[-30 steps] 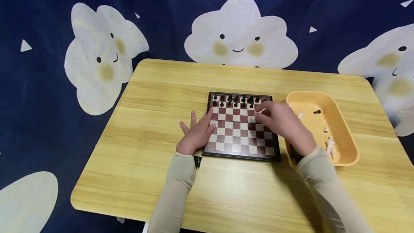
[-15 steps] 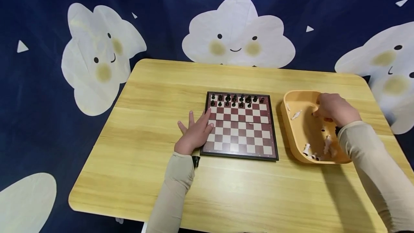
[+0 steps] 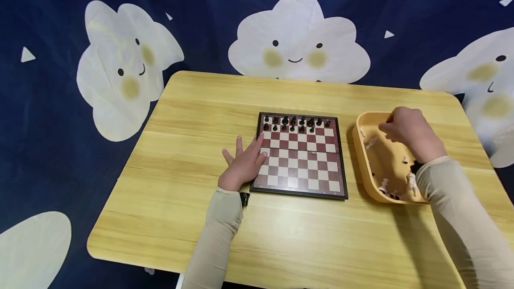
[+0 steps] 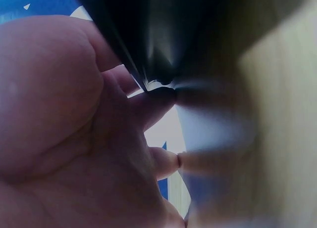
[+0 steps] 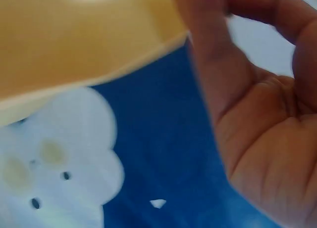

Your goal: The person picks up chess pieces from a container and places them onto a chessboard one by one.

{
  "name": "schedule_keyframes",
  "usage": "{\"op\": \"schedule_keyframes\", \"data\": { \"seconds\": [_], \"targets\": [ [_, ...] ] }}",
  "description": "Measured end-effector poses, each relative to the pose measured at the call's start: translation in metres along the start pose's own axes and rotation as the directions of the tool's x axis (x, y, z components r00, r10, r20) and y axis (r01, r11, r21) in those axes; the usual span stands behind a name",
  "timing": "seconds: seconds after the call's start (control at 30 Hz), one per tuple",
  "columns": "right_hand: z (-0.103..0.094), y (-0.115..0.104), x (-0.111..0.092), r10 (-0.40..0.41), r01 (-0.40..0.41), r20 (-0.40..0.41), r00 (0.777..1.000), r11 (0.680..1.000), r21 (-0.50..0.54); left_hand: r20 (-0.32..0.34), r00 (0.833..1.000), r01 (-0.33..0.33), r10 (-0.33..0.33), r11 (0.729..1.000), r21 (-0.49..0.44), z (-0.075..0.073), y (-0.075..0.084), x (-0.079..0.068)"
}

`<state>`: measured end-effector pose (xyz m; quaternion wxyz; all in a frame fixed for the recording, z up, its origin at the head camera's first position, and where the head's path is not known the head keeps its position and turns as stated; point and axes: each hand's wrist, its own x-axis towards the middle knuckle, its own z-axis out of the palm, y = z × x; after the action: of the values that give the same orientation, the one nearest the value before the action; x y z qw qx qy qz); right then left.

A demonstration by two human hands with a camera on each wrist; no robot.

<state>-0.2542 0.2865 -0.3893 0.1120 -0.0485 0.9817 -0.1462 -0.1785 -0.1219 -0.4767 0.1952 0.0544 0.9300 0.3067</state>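
My left hand (image 3: 242, 167) lies with fingers spread along the left edge of the chessboard (image 3: 299, 182), its fingertips touching the board. The left wrist view shows the left palm (image 4: 64, 119) close beside the board's dark side. Black chess pieces (image 3: 285, 121) stand in two rows at the board's far side, the nearer row stopping short of the right end. Over the orange bin (image 3: 363, 177), my right hand (image 3: 411, 130) has its thumb and fingers curled together in a pinch. A small black chess piece appears held there, mostly hidden by the fingers. In the right wrist view the fingertips are out of frame.
White chess pieces (image 3: 412, 182) lie loose in the bin, several near its front wall and others at its left side. The wooden table (image 3: 168, 155) extends around board and bin. A blue cloud-patterned curtain (image 3: 205, 21) hangs behind its far edge.
My right hand moved from the board's right side into the bin, then rose slightly with its fingers pinched. The black piece lying there no longer shows. My left hand stayed at the board.
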Motion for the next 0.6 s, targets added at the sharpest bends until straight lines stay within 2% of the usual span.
{"op": "schedule_keyframes", "data": {
  "seconds": [0.1,0.2,0.33,0.47,0.6],
  "targets": [
    [0.000,-0.032,-0.003,-0.069,0.081,-0.160,0.985,0.994,0.070,-0.003,1.000,0.002,-0.002,1.000,-0.001,-0.001,0.000,0.000],
    [0.011,-0.060,-0.004,-0.164,0.185,-0.220,0.962,0.980,0.080,0.001,1.000,0.000,0.000,1.000,-0.001,0.000,-0.001,0.000],
    [0.034,-0.078,0.001,-0.258,0.274,-0.149,0.954,0.957,0.099,0.008,1.000,-0.003,0.003,1.000,-0.004,0.000,0.000,-0.001],
    [0.052,-0.082,0.010,-0.299,0.305,-0.081,0.951,0.949,0.085,0.003,1.000,-0.004,0.004,1.000,-0.006,0.001,0.000,-0.001],
    [0.059,-0.083,0.018,-0.330,0.333,-0.058,0.942,0.941,0.058,-0.003,1.000,-0.004,0.004,1.000,-0.004,-0.001,-0.001,-0.001]
  ]
}}
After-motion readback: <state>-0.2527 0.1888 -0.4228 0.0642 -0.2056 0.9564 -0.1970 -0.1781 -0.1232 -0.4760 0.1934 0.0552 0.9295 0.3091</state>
